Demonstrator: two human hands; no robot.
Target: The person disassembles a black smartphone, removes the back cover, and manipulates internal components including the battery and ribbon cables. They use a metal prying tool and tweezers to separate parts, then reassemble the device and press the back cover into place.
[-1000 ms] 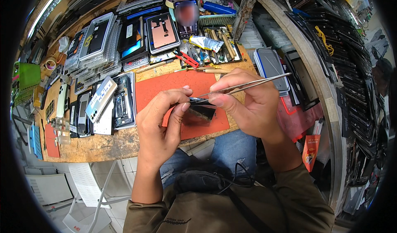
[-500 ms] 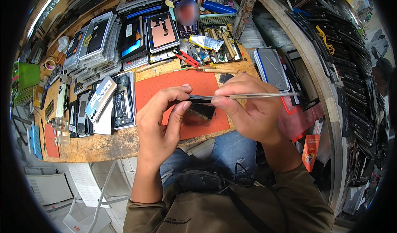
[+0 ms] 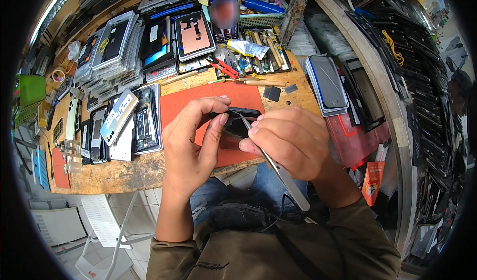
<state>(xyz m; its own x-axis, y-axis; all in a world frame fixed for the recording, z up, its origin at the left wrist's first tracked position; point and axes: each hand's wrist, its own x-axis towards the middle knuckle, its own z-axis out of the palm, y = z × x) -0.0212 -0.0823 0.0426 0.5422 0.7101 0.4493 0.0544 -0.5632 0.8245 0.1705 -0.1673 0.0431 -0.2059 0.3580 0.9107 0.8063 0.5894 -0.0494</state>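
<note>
My left hand (image 3: 191, 143) pinches a thin dark phone panel (image 3: 236, 126) at its left end, thumb in front and fingers behind. The panel is held tilted over an orange-red mat (image 3: 184, 95); which part of a phone it is, I cannot tell. Steel tweezers (image 3: 284, 175) are gripped in my right hand (image 3: 293, 143). Their points reach the panel's upper edge close to my left thumb, and their wide end slants down toward my lap. The fingers of my right hand partly cover the panel's right end.
Stacked phones and trays (image 3: 115, 46) stand at the back left. An opened phone (image 3: 145, 118) lies left of the mat. Beyond it are red-handled pliers (image 3: 224, 67), a tool tray (image 3: 278, 56) and a silver tube (image 3: 247, 48). A wooden post (image 3: 297, 11) rises at the back right.
The tweezers have swung from nearly level, pointing left, to a steep slant with the wide end down. My right hand has turned and dropped slightly. My left hand keeps the panel.
</note>
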